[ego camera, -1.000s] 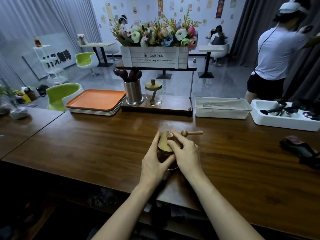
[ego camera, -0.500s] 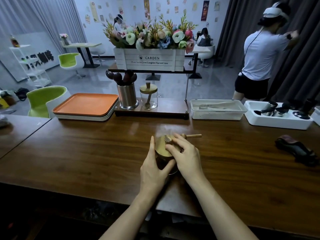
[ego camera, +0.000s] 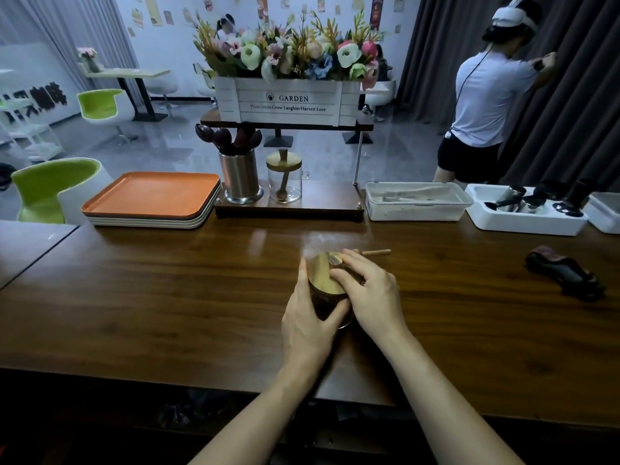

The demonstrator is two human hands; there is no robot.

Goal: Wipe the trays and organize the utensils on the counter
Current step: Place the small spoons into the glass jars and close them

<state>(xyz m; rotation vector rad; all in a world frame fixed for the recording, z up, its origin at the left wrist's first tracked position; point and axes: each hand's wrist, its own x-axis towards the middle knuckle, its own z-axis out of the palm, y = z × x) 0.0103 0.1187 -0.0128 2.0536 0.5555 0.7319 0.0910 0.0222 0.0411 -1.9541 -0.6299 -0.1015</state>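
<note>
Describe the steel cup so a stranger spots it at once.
Find the white flower box marked GARDEN. Below it, on the wooden base, stands the steel cup. Unlike the glass jar beside it, it is shiny metal and holds dark spoons.

Counter (ego camera: 167, 297): dark wood, grain plain to me, smooth and glossy, with pale glare.
Lid (ego camera: 322, 276): light wood, smooth, a soft sheen on top.
Jar (ego camera: 323, 307): the one I hold; clear glass, glossy.
Stick (ego camera: 377, 253): pale bare wood, matt.
Trays (ego camera: 151, 196): plastic as I see it, matt; orange on top, pale ones below.
Cup (ego camera: 240, 177): brushed metal, dull shine.
Spoons (ego camera: 231, 137): dark, glossy; material I cannot tell.
Far jar (ego camera: 285, 186): clear glass, wood lid.
Planter (ego camera: 285, 102): white-painted wood slats, matt.
Bin (ego camera: 416, 204): cloudy, translucent plastic.
Tub (ego camera: 523, 221): white plastic, smooth.
Cloth (ego camera: 563, 271): dark, crumpled, matt.
</note>
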